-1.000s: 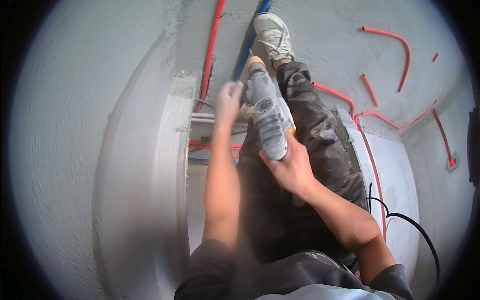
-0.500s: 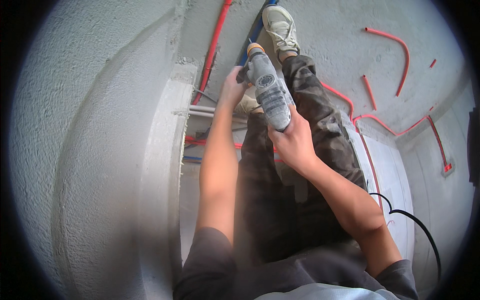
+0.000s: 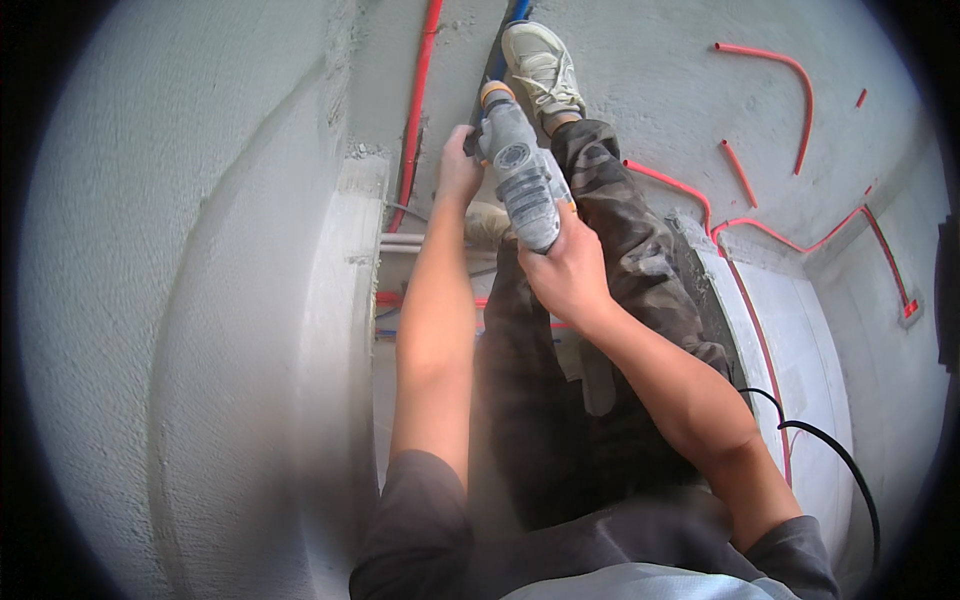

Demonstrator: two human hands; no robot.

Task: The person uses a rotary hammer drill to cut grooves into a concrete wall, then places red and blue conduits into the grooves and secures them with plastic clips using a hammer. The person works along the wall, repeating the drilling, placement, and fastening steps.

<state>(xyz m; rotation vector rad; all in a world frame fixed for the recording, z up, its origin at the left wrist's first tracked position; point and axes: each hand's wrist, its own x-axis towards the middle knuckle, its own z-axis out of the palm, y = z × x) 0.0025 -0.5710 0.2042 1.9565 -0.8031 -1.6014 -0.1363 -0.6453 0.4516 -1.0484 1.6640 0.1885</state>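
A dusty grey rotary hammer drill (image 3: 522, 170) with an orange collar at its front is held in both my hands, pointing away from me. My right hand (image 3: 570, 262) is wrapped round its rear grip. Closed on the dark side handle near the front is my left hand (image 3: 459, 170). The drill's front end is over a blue pipe (image 3: 519, 12) set in the concrete, just left of my white shoe (image 3: 543, 68). The bit cannot be made out against the dark groove there.
A rough plastered wall (image 3: 230, 300) rises close on my left. One red pipe (image 3: 420, 90) runs beside the blue one. Loose red pipe pieces, including a bent one (image 3: 805, 100), lie on the right. A black cable (image 3: 840, 450) curves at lower right; grey pipes (image 3: 405, 241) cross below my left arm.
Both hands and the drill have shifted slightly left in view, and the front end sits a little higher. My grip is the same. The whole view has shifted somewhat too.
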